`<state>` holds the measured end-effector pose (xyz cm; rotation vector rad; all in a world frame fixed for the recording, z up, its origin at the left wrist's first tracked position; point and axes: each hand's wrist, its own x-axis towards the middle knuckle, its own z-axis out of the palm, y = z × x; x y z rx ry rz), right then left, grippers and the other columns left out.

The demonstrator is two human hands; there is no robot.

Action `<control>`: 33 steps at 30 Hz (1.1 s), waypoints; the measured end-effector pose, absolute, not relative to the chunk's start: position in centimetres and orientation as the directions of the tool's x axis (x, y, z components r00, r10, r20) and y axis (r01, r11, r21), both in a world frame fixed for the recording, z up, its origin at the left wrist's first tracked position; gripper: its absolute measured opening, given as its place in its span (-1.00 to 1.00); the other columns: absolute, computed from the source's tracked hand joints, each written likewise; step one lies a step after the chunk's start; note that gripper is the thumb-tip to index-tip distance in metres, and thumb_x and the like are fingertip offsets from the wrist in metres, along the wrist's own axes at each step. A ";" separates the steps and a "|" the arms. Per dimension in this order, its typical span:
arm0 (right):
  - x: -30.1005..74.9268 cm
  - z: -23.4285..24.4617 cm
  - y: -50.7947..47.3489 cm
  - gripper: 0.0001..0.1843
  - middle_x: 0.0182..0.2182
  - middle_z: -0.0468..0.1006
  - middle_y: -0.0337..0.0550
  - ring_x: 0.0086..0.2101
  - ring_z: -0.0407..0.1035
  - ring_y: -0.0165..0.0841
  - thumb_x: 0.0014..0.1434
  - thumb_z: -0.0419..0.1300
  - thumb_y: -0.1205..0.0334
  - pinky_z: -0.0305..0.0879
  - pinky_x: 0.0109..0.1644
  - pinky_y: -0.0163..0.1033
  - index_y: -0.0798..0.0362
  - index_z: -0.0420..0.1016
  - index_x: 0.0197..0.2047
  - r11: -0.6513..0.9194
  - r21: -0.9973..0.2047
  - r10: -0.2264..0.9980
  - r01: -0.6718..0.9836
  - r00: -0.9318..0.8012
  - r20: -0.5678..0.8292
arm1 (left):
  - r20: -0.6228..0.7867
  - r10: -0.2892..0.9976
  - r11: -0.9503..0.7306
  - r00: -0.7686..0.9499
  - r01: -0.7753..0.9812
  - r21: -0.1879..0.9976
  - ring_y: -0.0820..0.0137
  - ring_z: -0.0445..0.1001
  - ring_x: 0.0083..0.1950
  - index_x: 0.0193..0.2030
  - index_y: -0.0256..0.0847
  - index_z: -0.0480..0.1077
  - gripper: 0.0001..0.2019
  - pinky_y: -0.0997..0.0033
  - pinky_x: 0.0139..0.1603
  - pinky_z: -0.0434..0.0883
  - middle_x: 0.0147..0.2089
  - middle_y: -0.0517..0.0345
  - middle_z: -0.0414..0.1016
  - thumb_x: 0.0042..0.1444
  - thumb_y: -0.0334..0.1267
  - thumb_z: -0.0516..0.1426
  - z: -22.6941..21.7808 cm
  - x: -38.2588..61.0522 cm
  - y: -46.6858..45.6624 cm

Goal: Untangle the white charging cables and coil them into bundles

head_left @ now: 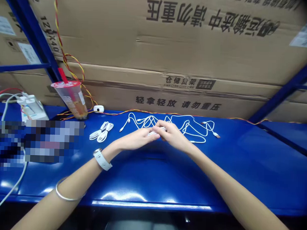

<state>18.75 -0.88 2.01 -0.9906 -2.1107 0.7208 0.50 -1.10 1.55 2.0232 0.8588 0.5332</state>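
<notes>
My left hand [137, 138] and my right hand [171, 134] meet above the blue shelf, both closed on a white cable [153, 132] folded into a small bundle. Fingers hide most of that bundle. Behind my hands lie several loose, tangled white cables [199, 129], some with their plugs showing at the ends. To the left of my left hand rest coiled white cables [102, 131], tied round their middles with dark ties.
A drink cup [72, 98] with a red straw stands at the back left, beside a white earbud case [98, 108]. Farther left is a white power strip [33, 107] with cords. Cardboard boxes [170, 55] wall off the back, and blue posts [282, 89] flank the shelf [166, 182].
</notes>
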 end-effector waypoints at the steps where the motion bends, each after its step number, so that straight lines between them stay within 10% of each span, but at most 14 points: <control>1: 18.8 2.0 -0.8 -0.68 -0.49 0.40 -0.26 -0.46 0.25 -0.44 0.28 0.02 0.05 0.16 -0.32 -0.32 0.08 0.34 -0.40 0.553 -0.717 0.813 0.424 -0.464 0.352 | 0.009 0.735 -0.340 0.678 0.357 0.870 0.44 0.31 -0.33 -0.07 -0.20 0.35 -0.58 0.46 -0.35 0.28 -0.25 0.14 0.38 0.23 0.09 -0.08 1.7 0.3 -1.1; 8: 18.7 2.4 -1.2 -0.76 -0.53 0.40 -0.29 -0.52 0.25 -0.45 0.27 0.04 0.08 0.14 -0.37 -0.34 0.05 0.29 -0.35 0.570 -0.693 0.814 0.441 -0.416 0.404 | -0.041 0.678 -0.413 0.734 0.426 0.805 0.45 0.23 -0.38 0.01 -0.19 0.27 -0.59 0.43 -0.36 0.27 -0.29 0.17 0.30 0.25 0.06 -0.12 2.6 -0.1 -1.4; 15: 18.9 2.0 -0.7 -0.77 -0.53 0.40 -0.29 -0.54 0.22 -0.44 0.26 0.05 0.05 0.08 -0.41 -0.33 0.05 0.31 -0.27 0.535 -0.623 0.845 0.571 -0.368 0.388 | 0.148 0.758 -0.543 0.635 0.489 0.682 0.39 0.27 -0.41 -0.38 -0.18 0.28 -0.72 0.38 -0.32 0.24 -0.44 0.17 0.34 0.25 -0.11 -0.10 1.3 0.7 -1.2; 19: 20.8 3.7 -0.7 -0.66 -0.69 0.30 -0.38 -0.65 0.17 -0.46 0.14 0.16 -0.06 0.05 -0.51 -0.34 0.08 0.36 -0.27 0.414 -0.622 0.892 0.664 -0.430 0.135 | 0.213 0.854 -0.439 0.474 0.438 0.785 0.45 0.21 -0.46 -0.38 -0.18 0.26 -0.74 0.44 -0.43 0.19 -0.45 0.18 0.30 0.23 -0.10 -0.06 1.1 0.3 -0.2; 24: 21.7 5.4 -2.1 -0.69 -0.70 0.41 -0.29 -0.71 0.25 -0.47 -0.06 0.32 0.02 0.10 -0.61 -0.37 0.10 0.42 -0.51 0.361 -0.573 0.624 0.736 -0.647 -0.438 | 0.110 0.979 -0.159 0.172 0.307 0.938 0.56 0.07 -0.58 -0.36 -0.19 0.19 -0.79 0.51 -0.59 0.05 -0.48 0.25 0.18 0.22 -0.12 -0.05 1.4 -0.3 1.0; 33: 19.8 4.0 -3.4 -0.76 -0.79 0.34 -0.31 -0.79 0.18 -0.49 -0.05 0.25 0.31 0.11 -0.64 -0.37 0.10 0.38 -0.68 0.447 -0.389 0.642 0.806 -0.591 -0.489 | 0.130 0.976 -0.186 0.172 0.362 0.914 0.54 0.09 -0.54 -0.36 -0.20 0.24 -0.77 0.51 -0.57 0.07 -0.47 0.20 0.24 0.18 -0.08 -0.03 0.2 -0.7 2.0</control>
